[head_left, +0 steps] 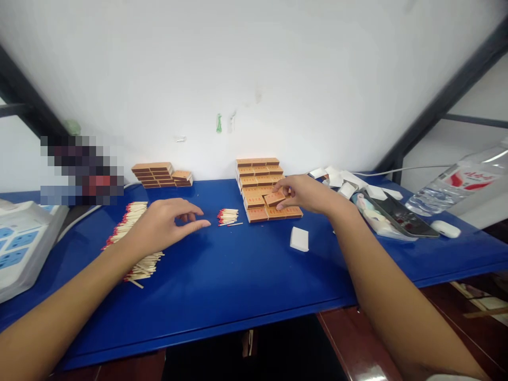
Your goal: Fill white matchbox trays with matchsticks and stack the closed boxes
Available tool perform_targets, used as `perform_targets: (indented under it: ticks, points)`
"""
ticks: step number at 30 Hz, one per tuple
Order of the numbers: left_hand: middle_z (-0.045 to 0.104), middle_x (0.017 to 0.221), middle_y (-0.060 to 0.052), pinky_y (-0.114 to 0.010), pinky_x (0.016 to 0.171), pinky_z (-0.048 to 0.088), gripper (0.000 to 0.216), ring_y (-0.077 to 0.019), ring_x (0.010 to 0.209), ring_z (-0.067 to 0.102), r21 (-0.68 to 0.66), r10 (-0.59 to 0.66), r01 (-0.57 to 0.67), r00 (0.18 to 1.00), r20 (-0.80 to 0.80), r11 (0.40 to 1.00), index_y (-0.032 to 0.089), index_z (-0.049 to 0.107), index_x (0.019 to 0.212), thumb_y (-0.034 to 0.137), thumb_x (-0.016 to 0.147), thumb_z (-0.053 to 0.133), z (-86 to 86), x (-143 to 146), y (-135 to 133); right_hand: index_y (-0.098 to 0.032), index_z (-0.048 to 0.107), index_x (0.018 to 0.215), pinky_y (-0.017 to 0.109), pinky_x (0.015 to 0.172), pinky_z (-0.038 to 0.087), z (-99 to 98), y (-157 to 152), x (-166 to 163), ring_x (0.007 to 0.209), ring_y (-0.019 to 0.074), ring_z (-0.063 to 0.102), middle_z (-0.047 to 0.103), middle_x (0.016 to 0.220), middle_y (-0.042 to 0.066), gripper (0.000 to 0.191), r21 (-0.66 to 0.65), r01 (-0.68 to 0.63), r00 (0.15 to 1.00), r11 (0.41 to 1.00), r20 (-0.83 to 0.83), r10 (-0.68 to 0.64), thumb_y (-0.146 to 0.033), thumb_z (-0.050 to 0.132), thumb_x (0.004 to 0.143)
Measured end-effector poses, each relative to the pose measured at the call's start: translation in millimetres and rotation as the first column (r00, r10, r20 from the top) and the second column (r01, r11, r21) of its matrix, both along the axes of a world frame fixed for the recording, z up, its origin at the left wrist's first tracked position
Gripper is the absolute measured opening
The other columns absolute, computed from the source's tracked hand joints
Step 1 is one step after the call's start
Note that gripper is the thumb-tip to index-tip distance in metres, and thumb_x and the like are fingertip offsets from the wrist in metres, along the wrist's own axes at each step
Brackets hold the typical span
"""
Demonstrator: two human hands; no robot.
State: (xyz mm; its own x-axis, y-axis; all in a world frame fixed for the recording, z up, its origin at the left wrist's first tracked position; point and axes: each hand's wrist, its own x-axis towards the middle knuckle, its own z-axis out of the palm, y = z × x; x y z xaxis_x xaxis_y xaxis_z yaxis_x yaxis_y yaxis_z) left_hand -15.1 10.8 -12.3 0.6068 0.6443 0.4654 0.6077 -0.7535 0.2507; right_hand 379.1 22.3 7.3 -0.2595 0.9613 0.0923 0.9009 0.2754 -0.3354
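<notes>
My right hand (297, 193) pinches an orange-brown matchbox (274, 199) between thumb and fingers, at the stepped stack of matchboxes (260, 173). Over the blue table, my left hand (177, 218) hovers with thumb and fingers apart and nothing between them. It is beside a long heap of red-tipped matches (146, 267) and partly hides it. Between the two hands lies a small bunch of matches (228, 216), with one stray match at its edge. A white matchbox tray (299, 239) rests on the table in front of the stack.
Another matchbox pile (153, 174) stands by the wall at the back left. On the right are loose white trays (345, 185), a dark phone (405, 214), a white earbud case (445, 228) and a tilted water bottle (456, 177). A white power strip (27, 248) sits at the left.
</notes>
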Motion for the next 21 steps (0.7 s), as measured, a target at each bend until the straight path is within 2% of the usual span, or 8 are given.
perform_targets:
  ticks: [3,10,13,15,18,21]
  points:
    - [0.079,0.085,-0.001,-0.026,0.070,0.051,0.031,-0.0146,0.073,0.069,0.035,0.023,-0.023,1.000,-0.010,0.999,0.021,0.081,0.101,0.050,0.098,0.071,-0.5,-5,5,-0.021,0.072,0.115,0.031,0.070,0.042,-4.5,0,-7,0.081,0.0208,0.065,0.071,0.091,0.002,0.042,-0.023,0.007,1.000,1.000,-0.019,-0.007,-0.036,0.088,0.079]
    - [0.080,0.084,-0.001,-0.026,0.068,0.050,0.032,-0.0149,0.072,0.069,-0.046,0.042,-0.045,0.998,-0.048,0.998,0.022,0.083,0.100,0.050,0.098,0.068,0.1,-7,7,-0.021,0.070,0.111,0.031,0.065,0.041,-6.6,-2,-11,0.075,0.0190,0.064,0.072,0.087,0.001,0.033,0.004,-0.002,0.999,1.000,-0.039,0.002,-0.036,0.084,0.084]
    - [0.080,0.084,-0.001,-0.026,0.069,0.050,0.034,-0.0158,0.072,0.069,-0.055,0.048,-0.051,0.997,-0.060,0.997,0.021,0.083,0.100,0.052,0.098,0.067,0.3,-7,7,-0.021,0.070,0.106,0.031,0.065,0.039,-0.7,-7,-14,0.073,0.0185,0.061,0.071,0.085,0.002,0.030,0.084,0.034,0.999,0.996,-0.032,-0.032,-0.039,0.083,0.086]
    - [0.080,0.085,-0.002,-0.027,0.069,0.050,0.035,-0.0164,0.072,0.070,-0.061,0.059,-0.064,0.996,-0.073,0.996,0.021,0.083,0.101,0.052,0.098,0.067,0.5,-9,10,-0.020,0.070,0.099,0.031,0.066,0.038,2.6,-13,-25,0.072,0.0181,0.059,0.070,0.082,0.002,0.021,0.202,0.055,0.998,0.978,-0.052,-0.045,-0.038,0.077,0.091]
    - [0.080,0.084,-0.002,-0.027,0.069,0.049,0.035,-0.0166,0.072,0.069,-0.070,0.092,-0.099,0.992,-0.091,0.993,0.021,0.083,0.102,0.052,0.098,0.067,1.4,-14,15,-0.020,0.069,0.088,0.031,0.068,0.038,-1.0,-22,-57,0.076,0.0175,0.059,0.069,0.084,0.004,0.017,0.336,-0.016,0.992,0.942,-0.116,0.058,-0.033,0.067,0.099]
    - [0.079,0.083,-0.002,-0.028,0.068,0.048,0.036,-0.0167,0.071,0.068,-0.061,0.126,-0.133,0.987,-0.099,0.989,0.020,0.082,0.100,0.052,0.097,0.067,3.3,-19,18,-0.020,0.072,0.096,0.031,0.076,0.041,-10.8,-27,-93,0.089,0.0194,0.061,0.070,0.092,0.006,0.008,0.294,-0.244,0.957,0.924,-0.081,0.278,-0.026,0.068,0.099]
